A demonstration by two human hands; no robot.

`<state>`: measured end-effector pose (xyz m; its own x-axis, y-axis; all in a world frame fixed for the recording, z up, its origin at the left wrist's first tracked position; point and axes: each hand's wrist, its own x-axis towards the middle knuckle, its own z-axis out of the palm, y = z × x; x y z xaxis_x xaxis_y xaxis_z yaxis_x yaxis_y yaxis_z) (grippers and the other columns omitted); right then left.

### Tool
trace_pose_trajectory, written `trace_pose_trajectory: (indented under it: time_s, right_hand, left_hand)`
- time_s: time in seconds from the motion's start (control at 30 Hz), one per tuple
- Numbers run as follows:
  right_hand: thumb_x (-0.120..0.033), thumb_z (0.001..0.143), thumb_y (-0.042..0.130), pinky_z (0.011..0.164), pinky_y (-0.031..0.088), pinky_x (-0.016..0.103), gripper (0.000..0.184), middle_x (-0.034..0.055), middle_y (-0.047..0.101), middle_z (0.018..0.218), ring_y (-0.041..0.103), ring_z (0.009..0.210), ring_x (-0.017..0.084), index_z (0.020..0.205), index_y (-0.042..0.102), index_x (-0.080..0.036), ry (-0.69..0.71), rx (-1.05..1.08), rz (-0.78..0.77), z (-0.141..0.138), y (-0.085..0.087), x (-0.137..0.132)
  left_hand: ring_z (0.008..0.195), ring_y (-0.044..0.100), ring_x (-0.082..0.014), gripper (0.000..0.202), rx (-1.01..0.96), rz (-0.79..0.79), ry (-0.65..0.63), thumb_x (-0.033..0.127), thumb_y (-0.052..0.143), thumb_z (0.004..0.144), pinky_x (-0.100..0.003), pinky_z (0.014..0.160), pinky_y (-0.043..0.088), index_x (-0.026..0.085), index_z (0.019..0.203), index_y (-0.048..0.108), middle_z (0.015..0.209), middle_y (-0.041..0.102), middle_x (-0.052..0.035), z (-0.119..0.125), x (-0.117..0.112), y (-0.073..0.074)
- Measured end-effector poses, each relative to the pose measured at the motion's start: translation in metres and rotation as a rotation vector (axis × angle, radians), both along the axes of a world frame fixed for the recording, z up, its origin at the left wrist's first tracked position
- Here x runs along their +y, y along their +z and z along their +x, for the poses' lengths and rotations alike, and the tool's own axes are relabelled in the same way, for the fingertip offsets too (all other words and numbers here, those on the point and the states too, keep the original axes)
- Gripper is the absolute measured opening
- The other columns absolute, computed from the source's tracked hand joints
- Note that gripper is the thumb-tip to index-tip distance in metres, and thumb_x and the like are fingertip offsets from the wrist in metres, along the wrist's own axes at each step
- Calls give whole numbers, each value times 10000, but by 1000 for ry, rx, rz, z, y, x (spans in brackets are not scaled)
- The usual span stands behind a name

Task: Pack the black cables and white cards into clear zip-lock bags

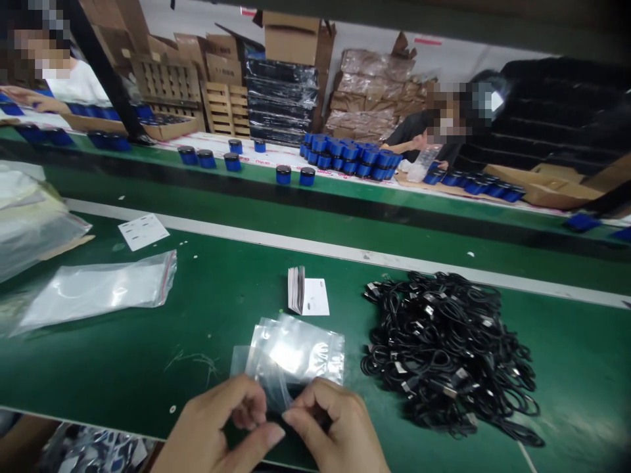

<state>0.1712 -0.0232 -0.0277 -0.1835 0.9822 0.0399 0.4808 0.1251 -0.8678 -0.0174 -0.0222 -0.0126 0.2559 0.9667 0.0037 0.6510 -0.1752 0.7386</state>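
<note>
Near the table's front edge, my right hand (pixel 330 420) pinches the edge of a small clear plastic bag (pixel 273 384) between thumb and forefinger. My left hand (pixel 229 420) is beside the bag's left side, its fingers curled and its thumb apart from them, with nothing visible in between. More clear zip bags (pixel 298 345) lie in a loose, overlapping pile just beyond both hands. Behind that pile, a stack of small folded leaflets (pixel 296 290) stands on edge beside a flat white leaflet (pixel 316 297). A heap of coiled black USB cables (pixel 448 355) is to the right.
At left lie a large clear bag (pixel 103 289), a white card (pixel 143 231) and more plastic packaging (pixel 34 217). A pale strip (pixel 296 244) crosses the green table. Blue jars with black lids (pixel 352 156) stand beyond, where two people work. Below the left edge are shiny packets (pixel 93 450).
</note>
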Motion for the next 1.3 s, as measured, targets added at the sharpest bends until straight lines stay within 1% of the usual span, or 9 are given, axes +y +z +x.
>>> trace_pose_trajectory:
  time_s: [0.07,0.2,0.43,0.57,0.7,0.83,1.03,1.2,1.3]
  right_hand:
    - [-181,759,660,471,393,164,154,-28,630,560,575,500,110,606,639,-179,1,-17,-15,-3,-1,0]
    - [-230,741,707,436,363,157,224,-29,606,523,553,465,100,556,602,-162,3,-42,-54,-5,-1,0]
    - [-222,767,680,475,411,171,186,-40,604,565,571,492,109,611,583,-191,73,-63,124,-4,-7,-2]
    - [-175,827,554,614,506,219,62,25,657,804,636,693,157,855,606,-194,56,-69,267,-4,-11,-5]
    - [-77,817,475,724,532,248,314,55,702,919,661,783,174,1095,587,-169,81,-134,466,-6,-14,-5]
    - [-69,813,419,594,503,242,257,28,688,705,639,600,161,904,638,-167,48,-230,562,-7,-13,-5]
    - [-106,807,430,453,333,271,259,-15,559,520,519,420,141,592,521,-216,-3,-520,635,-9,-10,-7]
    - [-128,794,429,468,348,255,229,-4,556,523,540,454,154,599,509,-217,-144,-475,478,-13,-10,-7]
    - [-190,802,462,491,421,234,123,3,620,654,588,517,154,814,582,-215,-146,-241,328,-15,-8,-7]
  left_hand:
    - [547,580,-111,226,-18,-28,-97,351,480,862,-184,532,441,224,675,497,600,574,42,9,1,5]
    - [524,552,-115,341,14,-10,-82,330,293,925,-203,514,405,220,634,434,579,531,31,21,2,8]
    - [464,548,-105,240,108,-67,-68,258,392,867,-191,457,371,218,633,423,532,522,52,21,5,4]
    - [466,534,-98,253,83,-62,-85,269,390,887,-177,450,380,218,644,437,542,521,54,21,7,4]
    - [526,589,-116,255,95,-72,-139,276,365,910,-189,498,433,211,691,477,609,601,19,24,5,1]
    - [515,586,-112,255,150,72,-181,217,361,896,-186,481,421,215,650,427,585,587,21,27,5,-1]
    - [400,516,-78,269,280,269,-171,128,398,825,-172,416,360,216,574,359,469,504,55,28,1,-6]
    - [360,473,-70,251,289,364,-98,99,407,774,-169,405,355,219,555,381,436,479,67,28,-6,-10]
    - [396,493,-77,264,244,320,-59,145,415,827,-169,420,367,217,574,396,466,489,60,26,-5,-8]
